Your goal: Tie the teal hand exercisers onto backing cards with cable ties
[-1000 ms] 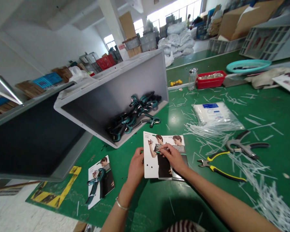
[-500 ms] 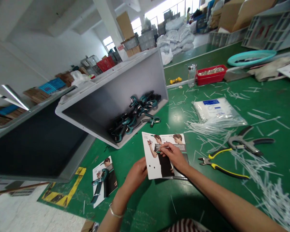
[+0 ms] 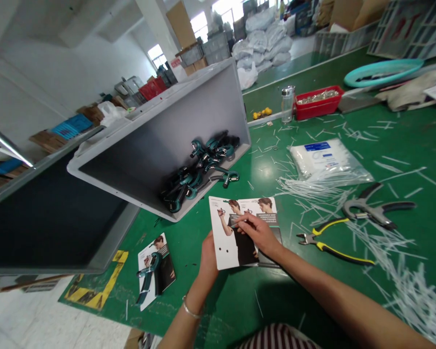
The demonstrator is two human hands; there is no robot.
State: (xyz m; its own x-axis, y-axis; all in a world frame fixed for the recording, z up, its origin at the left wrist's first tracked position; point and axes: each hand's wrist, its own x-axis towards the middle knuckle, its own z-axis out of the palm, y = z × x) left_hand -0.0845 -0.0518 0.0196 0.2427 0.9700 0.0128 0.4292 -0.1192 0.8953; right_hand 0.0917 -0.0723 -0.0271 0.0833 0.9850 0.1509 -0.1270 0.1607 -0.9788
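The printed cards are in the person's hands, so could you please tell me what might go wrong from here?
The overlapping printed cards might crease or slide apart, with the left hand at their left edge and the right hand over their face. The right forearm might brush the yellow-handled diagonal cutters lying beside it. A hand grip at the lip of the tipped gray crate might slip out.

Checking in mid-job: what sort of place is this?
Probably a factory or workshop packing area: a grey crate of teal-and-black hand grips near printed cards, thin white strips scattered over the green worktable, and white sacks piled behind.
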